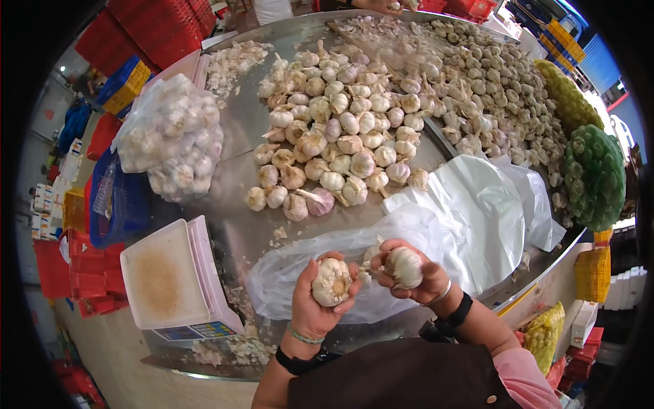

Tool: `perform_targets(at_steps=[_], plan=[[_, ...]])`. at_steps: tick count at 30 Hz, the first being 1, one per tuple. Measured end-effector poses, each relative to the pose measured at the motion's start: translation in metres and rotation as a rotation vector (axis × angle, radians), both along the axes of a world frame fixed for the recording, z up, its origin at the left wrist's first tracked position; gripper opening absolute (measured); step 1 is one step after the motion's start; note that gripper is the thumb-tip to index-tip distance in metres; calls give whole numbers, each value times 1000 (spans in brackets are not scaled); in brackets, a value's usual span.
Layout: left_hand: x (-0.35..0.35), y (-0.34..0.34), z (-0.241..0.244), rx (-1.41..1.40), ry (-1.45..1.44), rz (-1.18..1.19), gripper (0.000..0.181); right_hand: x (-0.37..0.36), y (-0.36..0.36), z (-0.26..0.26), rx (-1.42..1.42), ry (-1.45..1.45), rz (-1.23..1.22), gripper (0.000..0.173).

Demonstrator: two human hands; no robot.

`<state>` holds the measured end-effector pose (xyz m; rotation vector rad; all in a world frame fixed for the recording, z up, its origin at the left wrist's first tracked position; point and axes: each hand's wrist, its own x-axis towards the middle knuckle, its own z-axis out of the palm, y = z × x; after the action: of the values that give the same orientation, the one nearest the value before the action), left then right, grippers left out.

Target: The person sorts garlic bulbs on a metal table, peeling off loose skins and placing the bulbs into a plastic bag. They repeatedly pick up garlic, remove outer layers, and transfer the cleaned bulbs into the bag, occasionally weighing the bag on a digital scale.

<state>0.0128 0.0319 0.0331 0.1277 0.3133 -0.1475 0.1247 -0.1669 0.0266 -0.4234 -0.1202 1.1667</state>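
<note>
My left hand (pixel 324 296) is closed around a garlic bulb (pixel 331 282), its root end facing the camera. Beside it, my right hand (pixel 414 276) grips another garlic bulb (pixel 403 267), whiter, with the fingers wrapped over its far side. Both hands are above a clear plastic bag (pixel 286 271) lying on the metal table (pixel 235 214). A white plastic sheet or bag (pixel 475 204) lies to the right of that bag. Beyond the hands spreads a heap of large garlic bulbs (pixel 347 122), some with stalks attached.
A scale (pixel 163 281) stands at left, with a filled bag of garlic (pixel 173 133) behind it. Smaller bulbs (pixel 490 82) are piled at the far right, by a green net sack (pixel 595 176). A metal bar (pixel 440 138) parts the heaps. Another person's hands (pixel 383 6) show at the far edge.
</note>
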Motion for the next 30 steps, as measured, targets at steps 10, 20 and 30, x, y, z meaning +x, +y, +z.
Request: perform_targets(at_steps=[10, 20, 30], plan=[[-7, -1, 10, 131, 29, -17, 33, -8, -8, 10, -241, -144, -121, 49], [-12, -1, 13, 117, 157, 71, 60, -9, -37, -40, -1307, -1333, 2, 59], [-12, -13, 5, 903, 61, -44, 65, -5, -8, 30, -864, -1585, -78, 72]])
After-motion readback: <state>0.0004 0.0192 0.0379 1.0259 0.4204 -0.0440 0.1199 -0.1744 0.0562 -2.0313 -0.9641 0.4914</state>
